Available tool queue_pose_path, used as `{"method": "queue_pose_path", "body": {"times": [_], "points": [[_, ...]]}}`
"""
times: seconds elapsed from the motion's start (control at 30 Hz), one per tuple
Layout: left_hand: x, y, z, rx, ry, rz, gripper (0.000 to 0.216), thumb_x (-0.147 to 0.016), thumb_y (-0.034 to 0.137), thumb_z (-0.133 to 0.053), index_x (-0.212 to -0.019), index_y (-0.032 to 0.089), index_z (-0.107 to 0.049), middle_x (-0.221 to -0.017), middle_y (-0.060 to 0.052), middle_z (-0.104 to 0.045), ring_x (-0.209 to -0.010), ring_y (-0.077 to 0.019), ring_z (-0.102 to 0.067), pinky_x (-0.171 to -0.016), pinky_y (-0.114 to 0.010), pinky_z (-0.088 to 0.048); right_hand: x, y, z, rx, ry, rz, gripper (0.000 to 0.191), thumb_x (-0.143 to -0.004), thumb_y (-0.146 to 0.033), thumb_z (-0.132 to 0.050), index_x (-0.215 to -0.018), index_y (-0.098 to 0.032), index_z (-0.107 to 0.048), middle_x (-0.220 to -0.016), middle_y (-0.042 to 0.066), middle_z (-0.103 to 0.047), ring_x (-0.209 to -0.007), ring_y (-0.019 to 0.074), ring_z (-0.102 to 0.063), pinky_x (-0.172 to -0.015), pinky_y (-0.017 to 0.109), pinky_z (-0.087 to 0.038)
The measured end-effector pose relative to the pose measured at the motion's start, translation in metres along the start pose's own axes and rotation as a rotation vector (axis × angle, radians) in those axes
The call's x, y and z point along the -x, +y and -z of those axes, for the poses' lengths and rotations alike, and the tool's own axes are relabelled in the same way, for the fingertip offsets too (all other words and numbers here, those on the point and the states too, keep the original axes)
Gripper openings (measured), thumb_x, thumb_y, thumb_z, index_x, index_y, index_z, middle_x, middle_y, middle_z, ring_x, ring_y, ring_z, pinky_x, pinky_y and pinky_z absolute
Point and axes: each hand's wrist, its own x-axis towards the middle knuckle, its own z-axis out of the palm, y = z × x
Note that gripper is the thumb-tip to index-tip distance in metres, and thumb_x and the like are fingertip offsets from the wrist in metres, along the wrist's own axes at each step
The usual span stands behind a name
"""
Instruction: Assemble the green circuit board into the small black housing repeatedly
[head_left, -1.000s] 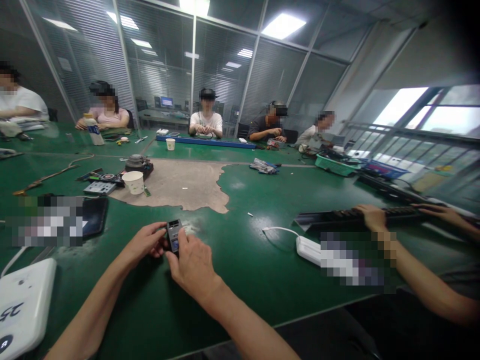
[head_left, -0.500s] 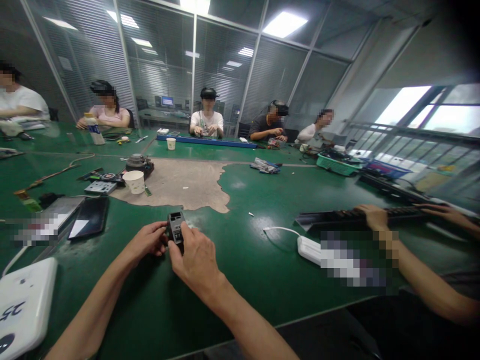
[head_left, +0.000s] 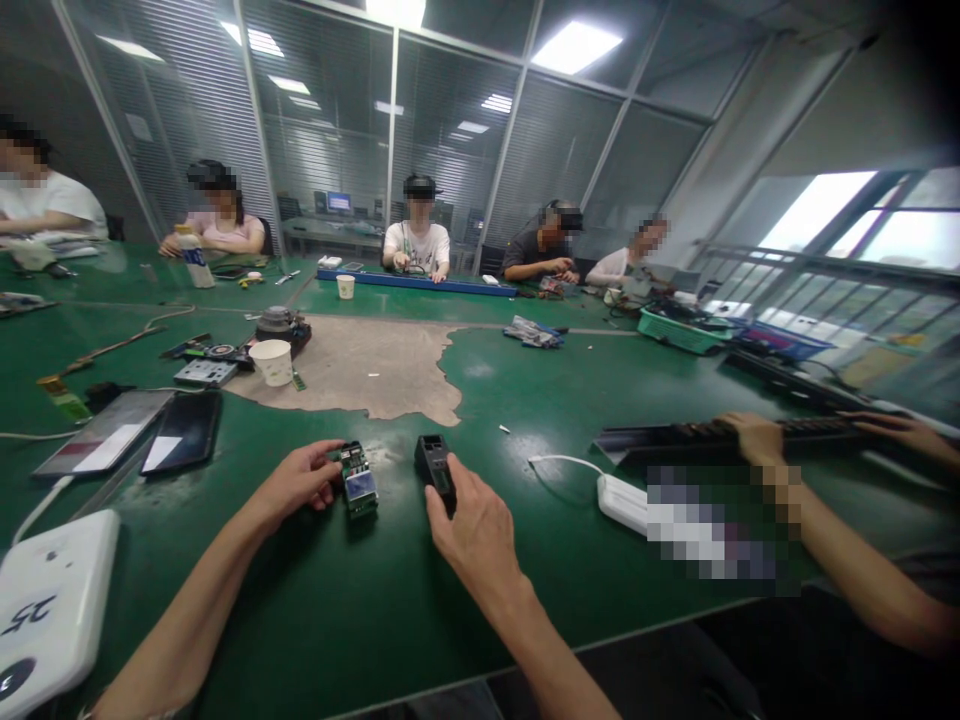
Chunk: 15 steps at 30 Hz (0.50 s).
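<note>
Between the fingers of my left hand is a small green circuit board with a bluish screen and several parts on its face. My right hand grips a black plastic casing, with a hollow at its far end. The board and the casing are apart, side by side, a hand's width between them, just over the green table. My right fingers hide the near part of the casing.
To the left lie a black phone, a second flat device and a white power bank. A paper cup stands by loose electronics. On the right, a co-worker's hand rests on a long black part, near a white power strip.
The black casing has come off the circuit board. My right hand has carried the casing to the right, while the board stays in my left hand, its face now exposed.
</note>
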Motion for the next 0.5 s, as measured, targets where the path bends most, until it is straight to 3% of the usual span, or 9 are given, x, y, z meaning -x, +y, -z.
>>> {"method": "queue_pose_path", "body": {"times": [0.33,0.5], "points": [[0.003,0.008,-0.005,0.003,0.024,-0.065,0.068,-0.08,0.037,-0.06,-0.137,0.009,-0.037,-0.065,0.003,-0.056,-0.05,-0.0116,-0.054,-0.044,-0.022,-0.043,0.018,0.015,-0.002,0.038,-0.068,-0.004,0.052,-0.092,-0.036,-0.048,-0.139,-0.017,-0.038,-0.11,0.012,-0.062,-0.096,0.0241,-0.06,-0.079,0.032,-0.046],[0.001,0.004,-0.006,0.032,0.039,-0.097,0.067,-0.078,0.035,-0.061,-0.136,0.01,-0.038,-0.065,0.004,-0.055,-0.049,-0.0103,-0.051,-0.043,-0.02,-0.04,0.016,0.016,0.003,0.011,-0.077,-0.006,0.066,-0.089,-0.045,-0.053,-0.144,-0.016,-0.03,-0.112,0.012,-0.061,-0.098,0.0255,-0.06,-0.081,0.033,-0.045]]}}
